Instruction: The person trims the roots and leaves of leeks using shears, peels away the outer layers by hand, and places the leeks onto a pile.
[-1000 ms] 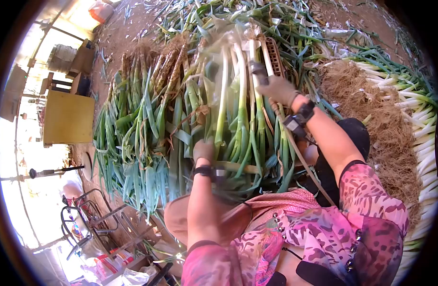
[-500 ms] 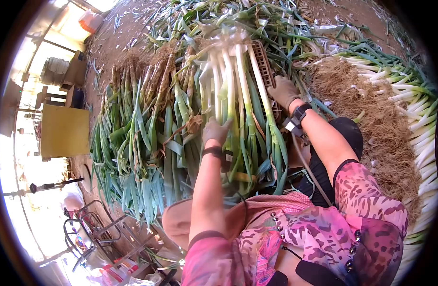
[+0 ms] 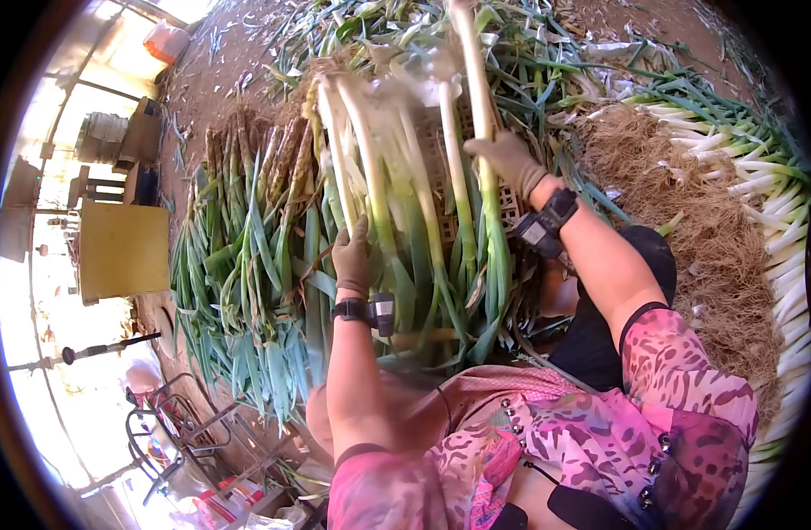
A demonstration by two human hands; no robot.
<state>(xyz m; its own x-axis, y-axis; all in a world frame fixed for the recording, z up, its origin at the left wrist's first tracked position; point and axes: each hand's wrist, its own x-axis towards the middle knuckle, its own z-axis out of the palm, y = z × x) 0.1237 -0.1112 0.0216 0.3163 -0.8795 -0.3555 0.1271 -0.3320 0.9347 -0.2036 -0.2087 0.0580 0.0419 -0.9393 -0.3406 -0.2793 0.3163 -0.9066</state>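
Several long leeks with white shanks and green leaves lie in a loose row in front of me. My right hand [image 3: 509,163], gloved, is closed around the green-white part of one leek [image 3: 478,97], which is raised at its upper end. My left hand [image 3: 351,258], also gloved, grips the leftmost pale leek [image 3: 337,163], whose shank runs down between thumb and fingers. Other leeks [image 3: 367,150] lie between the hands, their root ends blurred. Beneath them, a brown plastic crate [image 3: 509,208] shows in part.
Untrimmed leeks with brown, dirty bases [image 3: 282,168] lie to the left. A long row of leeks with white shanks [image 3: 790,300] and stringy roots [image 3: 723,247] stretches along the right. Loose leaves [image 3: 529,79] cover the ground ahead. A yellow panel [image 3: 123,249] and metal frame [image 3: 180,433] stand left.
My left hand has moved left, and leeks have shifted left with it. My right hand has moved from the crate's edge onto a leek, which is now lifted at its top.
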